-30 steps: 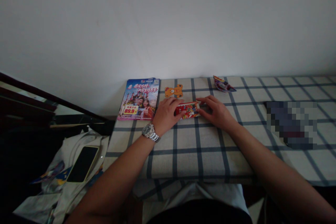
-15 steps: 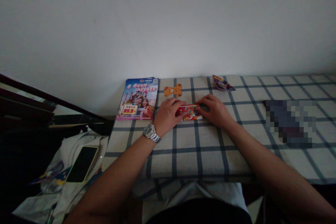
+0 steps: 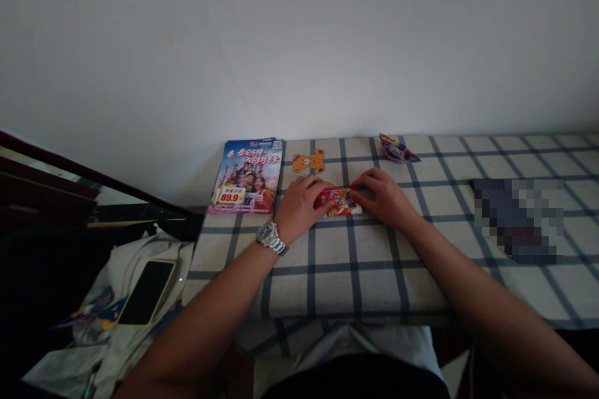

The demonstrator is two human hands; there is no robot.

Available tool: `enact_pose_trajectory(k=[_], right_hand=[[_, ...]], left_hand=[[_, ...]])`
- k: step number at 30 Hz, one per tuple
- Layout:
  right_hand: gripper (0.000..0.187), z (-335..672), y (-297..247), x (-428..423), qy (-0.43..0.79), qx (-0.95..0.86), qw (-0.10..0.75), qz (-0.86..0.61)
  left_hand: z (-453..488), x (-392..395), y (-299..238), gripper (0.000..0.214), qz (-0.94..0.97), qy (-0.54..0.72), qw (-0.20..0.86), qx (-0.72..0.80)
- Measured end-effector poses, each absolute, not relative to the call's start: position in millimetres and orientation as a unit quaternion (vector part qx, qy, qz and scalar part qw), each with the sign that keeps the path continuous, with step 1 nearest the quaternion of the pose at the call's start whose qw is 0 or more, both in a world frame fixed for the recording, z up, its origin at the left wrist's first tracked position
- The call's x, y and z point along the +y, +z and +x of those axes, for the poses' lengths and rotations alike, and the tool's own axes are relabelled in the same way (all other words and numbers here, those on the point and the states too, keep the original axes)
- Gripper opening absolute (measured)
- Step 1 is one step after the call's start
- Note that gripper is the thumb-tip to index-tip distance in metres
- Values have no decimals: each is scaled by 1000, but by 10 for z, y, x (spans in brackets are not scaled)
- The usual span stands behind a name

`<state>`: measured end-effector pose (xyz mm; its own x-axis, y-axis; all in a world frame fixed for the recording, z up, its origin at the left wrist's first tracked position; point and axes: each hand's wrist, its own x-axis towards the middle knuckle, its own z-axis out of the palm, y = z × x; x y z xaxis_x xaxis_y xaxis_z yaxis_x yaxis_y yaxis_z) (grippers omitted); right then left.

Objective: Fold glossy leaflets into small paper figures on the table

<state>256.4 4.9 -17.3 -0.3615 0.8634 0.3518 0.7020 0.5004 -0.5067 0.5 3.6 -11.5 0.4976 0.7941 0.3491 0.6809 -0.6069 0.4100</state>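
Observation:
A folded paper flyer, red with colourful print, lies on the checked tablecloth between my hands. My left hand, with a metal watch at the wrist, grips its left end between thumb and fingers. At the right end, my right hand pinches the paper near its upper edge. Fingers of both hands partly cover the flyer. Left of my hands is a stack of printed flyers. A folded paper shape with similar print stands near the wall.
A brown bear picture lies just beyond my left hand. To the right, a dark blurred-out item rests on the cloth. Below the table's left edge, a phone lies on white bags. The white wall bounds the table's back.
My fingers have shifted only slightly on the folded flyer. Nothing else has visibly moved.

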Motion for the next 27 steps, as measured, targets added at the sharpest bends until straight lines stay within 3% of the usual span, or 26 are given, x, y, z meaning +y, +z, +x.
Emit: enact_pose_trajectory(k=[13, 27], right_hand=[[11, 2556, -171, 54, 147, -807, 303, -485], [10, 2560, -207, 67, 144, -805, 304, -488]], left_hand=[[10, 44, -111, 26, 853, 262, 116, 436], [-3, 58, -122, 6, 851, 279, 115, 430]])
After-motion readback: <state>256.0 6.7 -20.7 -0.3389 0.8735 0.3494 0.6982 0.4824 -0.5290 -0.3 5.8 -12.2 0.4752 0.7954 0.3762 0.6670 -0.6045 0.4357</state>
